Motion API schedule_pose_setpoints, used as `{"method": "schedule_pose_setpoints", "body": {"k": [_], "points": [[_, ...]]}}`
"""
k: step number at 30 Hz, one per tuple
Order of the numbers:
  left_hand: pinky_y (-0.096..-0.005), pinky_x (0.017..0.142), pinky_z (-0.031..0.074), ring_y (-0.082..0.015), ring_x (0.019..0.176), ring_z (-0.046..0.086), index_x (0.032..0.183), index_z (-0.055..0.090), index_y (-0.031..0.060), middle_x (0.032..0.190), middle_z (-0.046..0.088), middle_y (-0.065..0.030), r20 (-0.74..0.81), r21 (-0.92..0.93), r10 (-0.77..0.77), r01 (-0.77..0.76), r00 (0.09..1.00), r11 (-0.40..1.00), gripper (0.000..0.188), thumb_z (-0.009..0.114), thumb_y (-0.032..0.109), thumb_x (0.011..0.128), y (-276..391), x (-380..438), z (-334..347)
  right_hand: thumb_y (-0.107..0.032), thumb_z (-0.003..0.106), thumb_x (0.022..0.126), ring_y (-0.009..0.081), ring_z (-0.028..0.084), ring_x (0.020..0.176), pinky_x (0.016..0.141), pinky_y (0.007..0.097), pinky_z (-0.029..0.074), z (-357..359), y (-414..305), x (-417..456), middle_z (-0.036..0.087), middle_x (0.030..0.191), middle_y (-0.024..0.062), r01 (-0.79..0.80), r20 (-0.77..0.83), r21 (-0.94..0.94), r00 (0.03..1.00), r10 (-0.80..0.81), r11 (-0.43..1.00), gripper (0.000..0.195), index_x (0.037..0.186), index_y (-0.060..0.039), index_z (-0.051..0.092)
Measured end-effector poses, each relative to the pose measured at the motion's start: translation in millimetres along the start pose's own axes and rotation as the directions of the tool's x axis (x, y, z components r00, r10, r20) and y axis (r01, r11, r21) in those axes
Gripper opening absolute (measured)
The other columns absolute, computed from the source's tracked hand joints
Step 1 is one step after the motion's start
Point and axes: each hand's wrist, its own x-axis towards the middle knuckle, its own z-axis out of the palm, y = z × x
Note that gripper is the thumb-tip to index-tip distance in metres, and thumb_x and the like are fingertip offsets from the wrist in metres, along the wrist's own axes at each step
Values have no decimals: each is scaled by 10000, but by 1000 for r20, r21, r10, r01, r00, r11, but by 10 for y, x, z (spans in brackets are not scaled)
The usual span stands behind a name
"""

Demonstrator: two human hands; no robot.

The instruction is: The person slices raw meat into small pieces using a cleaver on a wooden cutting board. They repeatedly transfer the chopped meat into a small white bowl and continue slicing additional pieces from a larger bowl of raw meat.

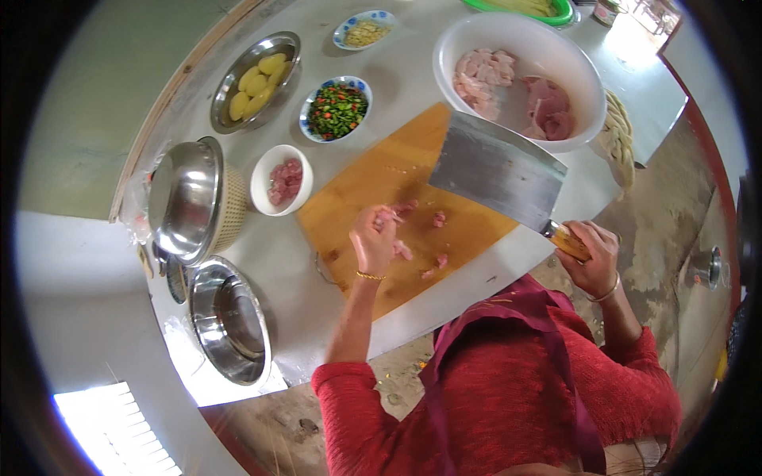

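Observation:
My right hand (594, 254) grips the wooden handle of a broad cleaver (499, 169). Its wide blade is raised and overlaps the board's right part and the edge of the white basin in view. Over the wooden cutting board (351, 184), my left hand (372, 238) has its fingers curled around small bits of raw meat (386, 219), partly hidden by the fingers. More meat pieces (439, 219) lie scattered on the board to the right of that hand. A small white bowl (306, 193) with cut raw meat (286, 180) stands just left of the board.
Behind the board are a white basin (443, 56) of raw meat, a patterned bowl of chopped green and red peppers (336, 111), a dish of minced garlic or ginger (364, 33), and peeled potatoes (256, 85) in a steel bowl. Steel basins (262, 357) line the table's left side.

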Motion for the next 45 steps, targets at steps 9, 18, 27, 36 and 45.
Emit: {"method": "schedule_pose_setpoints", "body": {"k": [9, 18, 27, 36, 45], "points": [[-344, 349, 509, -237, 575, 623, 806, 542, 47, 780, 603, -112, -420, -513, 181, -397, 889, 761, 85, 502, -19, 841, 747, 745, -1105, -120, 749, 674, 308, 606, 657, 608, 353, 483, -24, -22, -92, 617, 784, 139, -52, -13, 17, 999, 52, 999, 339, 968, 1, 629], [-226, 507, 471, -89, 678, 586, 1266, 587, -1, 933, 646, -35, -225, -24, -52, 48, 973, 999, 420, 577, -9, 846, 193, 1450, -1937, -95, 741, 671, 304, 606, 646, 599, 352, 484, -60, -38, -189, 617, 776, 144, -49, -17, 48, 999, 50, 998, 327, 962, 6, 631], [-239, 640, 495, -98, 705, 623, 1053, 701, 58, 851, 703, -70, -154, 437, 266, -176, 952, 882, 214, 593, 67, 868, 121, 814, -1537, -111, 742, 676, 311, 611, 658, 608, 355, 490, -52, 1, -154, 625, 790, 152, -15, -3, 44, 1000, 15, 999, 331, 965, 6, 631], [-420, 724, 504, -314, 885, 597, 926, 619, 82, 933, 619, -95, 97, 675, 357, -325, 929, 663, 168, 629, 66, 760, -353, 104, -294, -101, 741, 666, 306, 613, 647, 595, 349, 488, -13, -17, -99, 628, 783, 140, 13, 39, 78, 999, -16, 997, 327, 958, -2, 633], [-399, 659, 508, -301, 793, 603, 900, 612, 75, 851, 579, -95, 231, 641, 438, -475, 869, 603, 178, 584, 2, 740, -108, -270, 121, -83, 738, 651, 297, 619, 644, 586, 337, 490, -11, -6, -139, 630, 770, 132, -25, 27, 74, 999, 23, 997, 329, 953, -6, 635]]}}
